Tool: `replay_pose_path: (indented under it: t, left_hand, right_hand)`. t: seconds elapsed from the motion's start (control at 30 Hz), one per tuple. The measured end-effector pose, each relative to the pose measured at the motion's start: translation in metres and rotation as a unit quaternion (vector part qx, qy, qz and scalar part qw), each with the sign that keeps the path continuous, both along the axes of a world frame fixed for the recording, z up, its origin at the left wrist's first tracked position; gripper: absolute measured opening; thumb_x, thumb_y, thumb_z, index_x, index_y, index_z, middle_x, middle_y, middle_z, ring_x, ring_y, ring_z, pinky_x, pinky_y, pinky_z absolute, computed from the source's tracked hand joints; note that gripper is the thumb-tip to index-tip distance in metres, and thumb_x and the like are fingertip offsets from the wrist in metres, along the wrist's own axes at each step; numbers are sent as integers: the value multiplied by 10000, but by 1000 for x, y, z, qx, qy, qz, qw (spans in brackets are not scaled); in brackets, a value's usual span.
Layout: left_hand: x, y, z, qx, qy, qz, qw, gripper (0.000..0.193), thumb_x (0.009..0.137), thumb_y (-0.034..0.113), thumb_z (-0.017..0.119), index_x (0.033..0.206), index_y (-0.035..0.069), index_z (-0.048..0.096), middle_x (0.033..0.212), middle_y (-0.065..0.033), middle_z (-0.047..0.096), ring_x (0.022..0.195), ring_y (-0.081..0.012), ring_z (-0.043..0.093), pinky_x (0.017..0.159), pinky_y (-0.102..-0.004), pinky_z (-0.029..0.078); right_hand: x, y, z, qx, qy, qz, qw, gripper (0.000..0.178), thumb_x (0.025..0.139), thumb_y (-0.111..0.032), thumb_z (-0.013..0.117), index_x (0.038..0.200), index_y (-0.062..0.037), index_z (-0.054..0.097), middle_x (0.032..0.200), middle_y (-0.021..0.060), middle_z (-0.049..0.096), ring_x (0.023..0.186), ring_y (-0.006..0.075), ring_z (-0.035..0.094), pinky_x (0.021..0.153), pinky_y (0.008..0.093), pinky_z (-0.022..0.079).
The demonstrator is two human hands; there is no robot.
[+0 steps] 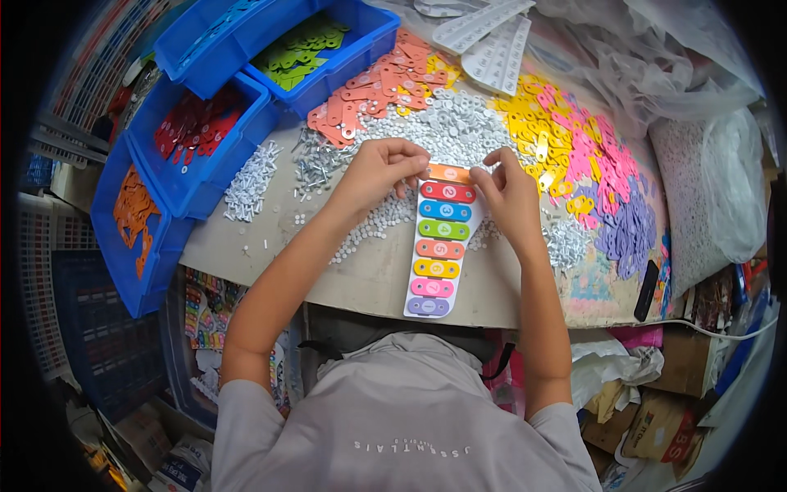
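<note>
A toy xylophone [441,239] lies near the table's front edge. It has a white tapered base with a column of coloured bars, from orange at the far end to purple at the near end. My left hand [384,174] pinches the left end of the orange bar [449,173]. At that bar's right end, my right hand [510,195] has its thumb and forefinger closed on it. Small round metal-coloured spots show at the ends of several bars. Whether the orange bar is fixed to the base, I cannot tell.
White washers [467,119] and silver screws [316,164] lie heaped beyond my hands. Loose coral [381,86], yellow [529,123], pink [594,152] and purple bars [630,234] spread around them. Blue bins [184,193] stand left; a bulging plastic bag [697,197] stands right.
</note>
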State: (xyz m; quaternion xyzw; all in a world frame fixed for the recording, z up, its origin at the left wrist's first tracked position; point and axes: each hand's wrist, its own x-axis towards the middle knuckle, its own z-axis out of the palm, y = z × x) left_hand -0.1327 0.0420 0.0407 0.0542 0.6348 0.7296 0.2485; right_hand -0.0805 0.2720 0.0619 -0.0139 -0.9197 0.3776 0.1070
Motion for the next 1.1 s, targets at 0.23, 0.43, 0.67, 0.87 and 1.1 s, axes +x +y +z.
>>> replay_pose_path:
  t: [0.23,0.43,0.67,0.87,1.1]
  left_hand:
    - [-11,4,-8,7,-25,-57,998,198,931,180,710,1038,14,702,820,-18,703,653,-41,582,530,-176,440]
    - [-16,5,-8,-9,-30,-67,997,202,898,208,744,967,27,689,761,-11,671,561,-44,528,457,-195,345]
    - [-29,4,-9,-185,-62,-119,974,305,868,313,763,942,36,659,692,10,580,520,-55,475,447,-201,306]
    - [-31,14,-19,-106,-89,-142,980,254,894,281,725,786,101,581,637,22,520,453,-62,400,384,-239,255]
    - [-27,18,-28,-77,-63,-89,991,235,860,198,736,773,42,583,624,-27,561,440,-87,446,376,-261,294]
  right_hand:
    - [-19,21,-3,-38,-229,35,972,409,889,-414,728,930,-7,738,746,128,678,699,190,639,649,345,503]
    - [-27,24,0,-49,-252,77,963,428,888,-405,726,917,21,746,804,148,715,730,197,656,687,336,519]
    - [-36,29,-3,-33,-292,107,950,456,881,-425,725,929,28,740,802,133,714,731,173,649,667,328,509]
    - [-38,34,-3,-53,-322,127,937,443,892,-420,720,855,22,719,713,42,649,634,116,567,569,292,440]
    - [-40,32,-2,-14,-305,138,942,393,929,-376,715,791,-10,673,670,-19,576,594,64,475,508,282,360]
